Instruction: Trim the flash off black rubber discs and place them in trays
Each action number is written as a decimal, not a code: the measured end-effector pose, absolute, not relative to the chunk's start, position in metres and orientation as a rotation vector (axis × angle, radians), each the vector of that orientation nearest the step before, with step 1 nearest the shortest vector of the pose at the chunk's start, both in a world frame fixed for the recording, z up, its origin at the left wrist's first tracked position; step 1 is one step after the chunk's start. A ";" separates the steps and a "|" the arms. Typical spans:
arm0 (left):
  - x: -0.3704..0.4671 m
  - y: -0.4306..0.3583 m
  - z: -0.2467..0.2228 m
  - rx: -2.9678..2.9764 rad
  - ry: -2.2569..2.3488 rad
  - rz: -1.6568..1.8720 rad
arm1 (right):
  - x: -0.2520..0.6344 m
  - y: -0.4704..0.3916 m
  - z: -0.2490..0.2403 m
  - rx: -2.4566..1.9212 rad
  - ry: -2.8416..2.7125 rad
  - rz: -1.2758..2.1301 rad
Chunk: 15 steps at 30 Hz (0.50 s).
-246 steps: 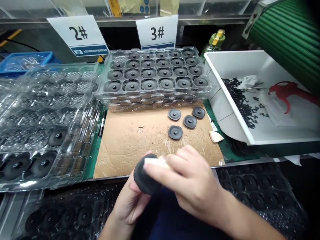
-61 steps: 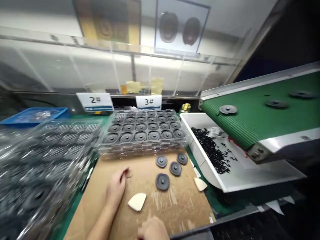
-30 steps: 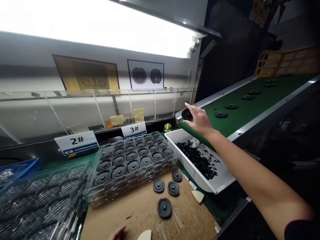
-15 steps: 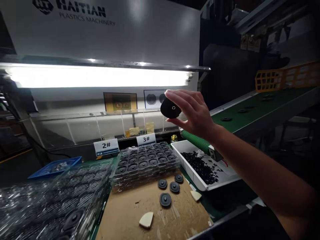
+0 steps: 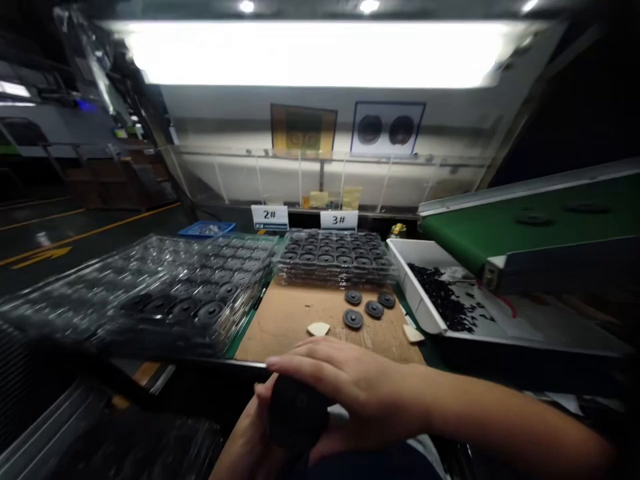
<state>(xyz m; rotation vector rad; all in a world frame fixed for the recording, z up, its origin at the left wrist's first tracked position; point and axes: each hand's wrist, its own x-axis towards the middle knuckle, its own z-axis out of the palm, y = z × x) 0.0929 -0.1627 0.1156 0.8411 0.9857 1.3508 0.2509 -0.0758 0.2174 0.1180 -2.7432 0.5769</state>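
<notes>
Close to my body, below the table edge, a black round plastic disc [image 5: 299,415] is between my two hands. My right hand [image 5: 350,380] grips it with fingers over the top and thumb underneath. From the left side my left hand [image 5: 254,427] holds against it; its fingers are partly hidden by the disc and somewhat blurred. Beyond them, several dark discs with a central peg, one of them a near disc [image 5: 353,319], lie on a cardboard sheet [image 5: 280,313]. A pale wedge-shaped piece [image 5: 319,329] lies just past my right hand, another pale piece [image 5: 413,333] further right.
A clear tray stack [image 5: 335,267] filled with discs stands behind the cardboard. Wider clear trays [image 5: 150,280] lie at left. A white bin [image 5: 415,293] of small black parts stands at right, below a green conveyor [image 5: 550,207] carrying discs. A blue tray [image 5: 207,229] sits behind.
My right hand has come down from in front of the lamp to near my body, bringing the disc. My left hand has come into view at the disc. The view has tilted down and turned left.
</notes>
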 end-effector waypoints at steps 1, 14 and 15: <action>0.097 -0.161 0.117 0.780 0.949 1.359 | 0.251 -0.072 0.208 0.127 -2.724 0.615; 0.100 -0.081 0.084 0.382 0.342 1.020 | 0.283 -0.014 0.139 -0.446 -2.456 0.824; 0.099 -0.073 0.082 0.355 0.330 1.016 | 0.286 -0.008 0.130 -0.532 -2.393 0.864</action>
